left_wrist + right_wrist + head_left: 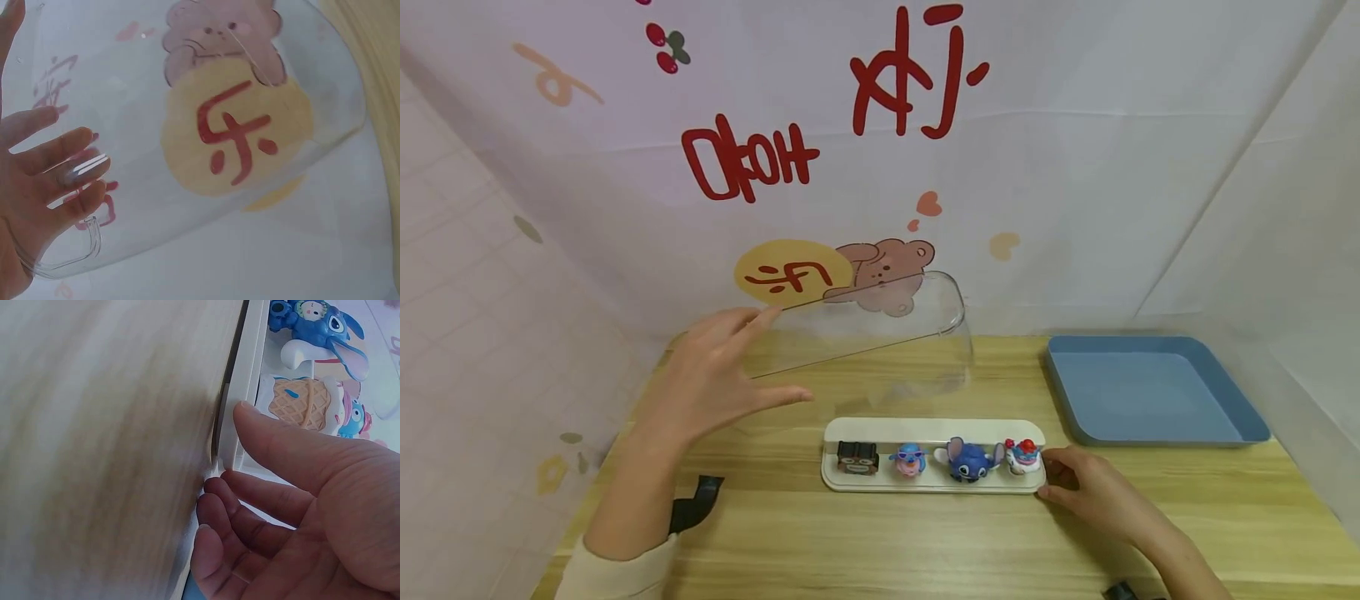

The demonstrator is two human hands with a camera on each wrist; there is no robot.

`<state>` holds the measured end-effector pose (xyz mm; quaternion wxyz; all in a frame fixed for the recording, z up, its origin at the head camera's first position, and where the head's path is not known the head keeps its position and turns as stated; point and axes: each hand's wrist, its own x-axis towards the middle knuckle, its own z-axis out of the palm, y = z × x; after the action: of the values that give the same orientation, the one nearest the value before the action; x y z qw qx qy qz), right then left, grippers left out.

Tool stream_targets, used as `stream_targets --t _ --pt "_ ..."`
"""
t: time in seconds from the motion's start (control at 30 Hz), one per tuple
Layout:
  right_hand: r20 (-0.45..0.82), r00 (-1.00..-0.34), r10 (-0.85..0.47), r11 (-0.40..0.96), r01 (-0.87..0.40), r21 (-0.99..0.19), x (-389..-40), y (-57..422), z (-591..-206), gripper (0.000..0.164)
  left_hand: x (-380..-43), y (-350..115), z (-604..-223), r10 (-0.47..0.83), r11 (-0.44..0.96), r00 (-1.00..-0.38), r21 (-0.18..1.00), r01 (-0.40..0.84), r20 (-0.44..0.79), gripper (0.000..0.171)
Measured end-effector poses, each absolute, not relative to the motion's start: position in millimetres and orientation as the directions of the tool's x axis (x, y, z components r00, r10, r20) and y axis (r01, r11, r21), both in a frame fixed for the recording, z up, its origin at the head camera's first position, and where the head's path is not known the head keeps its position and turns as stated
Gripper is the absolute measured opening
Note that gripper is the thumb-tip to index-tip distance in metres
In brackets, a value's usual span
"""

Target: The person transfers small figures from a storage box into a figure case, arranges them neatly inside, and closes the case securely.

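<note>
My left hand (707, 375) grips one end of a long clear plastic cover (865, 333), raised and tilted behind the white display base (925, 429); its fingers show through the plastic in the left wrist view. Along the base stand a dark square figurine (857, 458), a small blue one with pink (908, 460), a big-eared blue one (970, 462) and a white one with a red top (1022, 457). At the base's right end my right hand (1093, 492) pinches the corner, thumb on the rim (247, 419) and fingertips at the edge below.
A shallow blue tray (1150, 396) lies at the back right of the wooden table (880, 542). Behind rises a white cloth backdrop (1075, 167) printed with red characters and a bear. Black straps (696, 504) show by both wrists.
</note>
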<state>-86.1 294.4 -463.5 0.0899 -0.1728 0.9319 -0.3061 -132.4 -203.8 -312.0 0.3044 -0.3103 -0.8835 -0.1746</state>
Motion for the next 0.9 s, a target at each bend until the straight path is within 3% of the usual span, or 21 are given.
stream_targets --t 0.43,0.9 --pt "-0.056 -0.922 -0.384 0.743 -0.273 -0.611 -86 297 -464 0.039 -134 -166 -293 0.477 0.713 -0.674 0.199 0.672 0.565 0.11" --pt "-0.04 -0.924 -0.38 0.747 -0.281 -0.602 -86 295 -465 0.037 -130 -134 -302 0.544 0.671 -0.642 0.179 0.719 0.54 0.106"
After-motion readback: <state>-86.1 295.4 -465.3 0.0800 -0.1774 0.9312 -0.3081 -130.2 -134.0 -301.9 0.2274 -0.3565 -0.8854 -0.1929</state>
